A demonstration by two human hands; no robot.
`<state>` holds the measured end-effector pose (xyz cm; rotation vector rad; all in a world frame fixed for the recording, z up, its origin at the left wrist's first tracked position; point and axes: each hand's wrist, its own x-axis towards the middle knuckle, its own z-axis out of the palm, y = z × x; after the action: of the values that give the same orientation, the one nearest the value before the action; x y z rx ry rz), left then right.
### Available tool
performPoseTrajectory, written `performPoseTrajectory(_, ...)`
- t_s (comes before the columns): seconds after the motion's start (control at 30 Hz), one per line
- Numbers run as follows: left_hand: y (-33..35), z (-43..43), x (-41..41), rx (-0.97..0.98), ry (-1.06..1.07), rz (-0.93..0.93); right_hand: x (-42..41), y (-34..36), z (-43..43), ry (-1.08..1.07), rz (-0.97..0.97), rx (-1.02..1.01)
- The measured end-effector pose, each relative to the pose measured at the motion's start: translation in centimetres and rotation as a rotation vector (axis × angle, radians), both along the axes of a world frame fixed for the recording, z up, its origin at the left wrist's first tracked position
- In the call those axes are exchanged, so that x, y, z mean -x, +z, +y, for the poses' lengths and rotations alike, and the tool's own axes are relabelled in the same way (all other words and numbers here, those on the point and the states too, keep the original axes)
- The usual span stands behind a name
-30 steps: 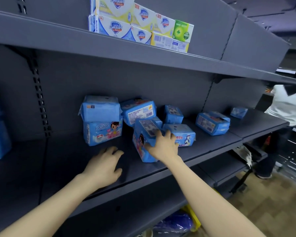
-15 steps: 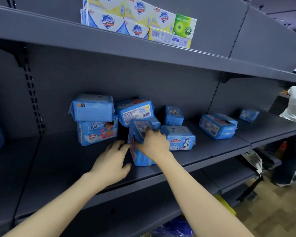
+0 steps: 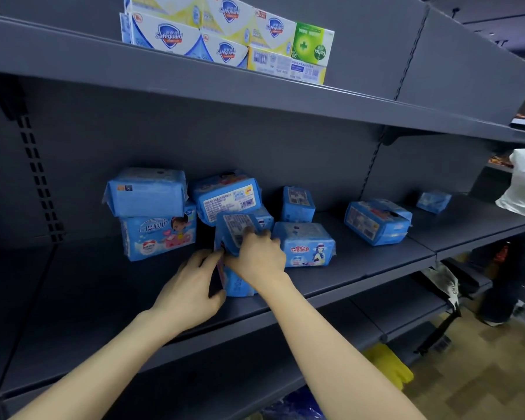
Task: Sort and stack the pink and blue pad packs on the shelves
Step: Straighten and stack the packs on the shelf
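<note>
Blue pad packs (image 3: 146, 192), grey shelf (image 3: 361, 262)

1. Light was dim and bluish, coming from above; the white-and-yellow cardboard soap boxes (image 3: 225, 34) caught most of it.
2. The dark grey metal shelf (image 3: 103, 283) lay shadowed.
3. Wide-angle distortion bowed edges; the upright blue plastic pad pack (image 3: 235, 225) looked blurred.

Soap boxes (image 3: 225, 37) on upper shelf (image 3: 361, 107)
</note>
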<state>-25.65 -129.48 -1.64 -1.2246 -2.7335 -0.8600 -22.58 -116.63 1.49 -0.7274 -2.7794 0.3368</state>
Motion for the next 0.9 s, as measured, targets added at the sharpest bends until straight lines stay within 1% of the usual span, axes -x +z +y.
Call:
performPoseTrajectory(0.1, 0.0, -0.1, 0.1, -0.005, 0.009, 0.000, -0.4, -0.1, 0.4, 0.021, 0.014, 0.008)
performPoseTrajectory(0.3, 0.1, -1.4, 0.3, 0.008, 0.054, -0.019, -0.9, 0.0, 2.1, 0.141, 0.051, 0.104)
performPoseTrajectory(0.37, 0.1, -1.9, 0.5, 0.021, 0.065, -0.033, -1.2, 0.5, 2.9, 0.206, 0.030, 0.176)
performPoseTrajectory(0.47, -0.1, -2.7, 0.6, 0.023, 0.073, -0.051, -1.6, 1.2, 4.1, 0.273, -0.060, 0.233)
performPoseTrajectory(0.67, -0.1, -3.5, 0.6, -0.010, 0.108, -0.069, -1.2, 1.8, 5.1, 0.317, -0.196, 0.210)
performPoseTrajectory(0.83, 0.0, -3.0, 0.7, -0.068, 0.132, -0.097, -0.6, 1.4, 5.7, 0.341, -0.159, 0.144)
performPoseTrajectory(0.9, -0.2, -2.7, 0.9, -0.095, 0.140, -0.127, -0.4, 1.1, 6.0, 0.341, -0.129, 0.156)
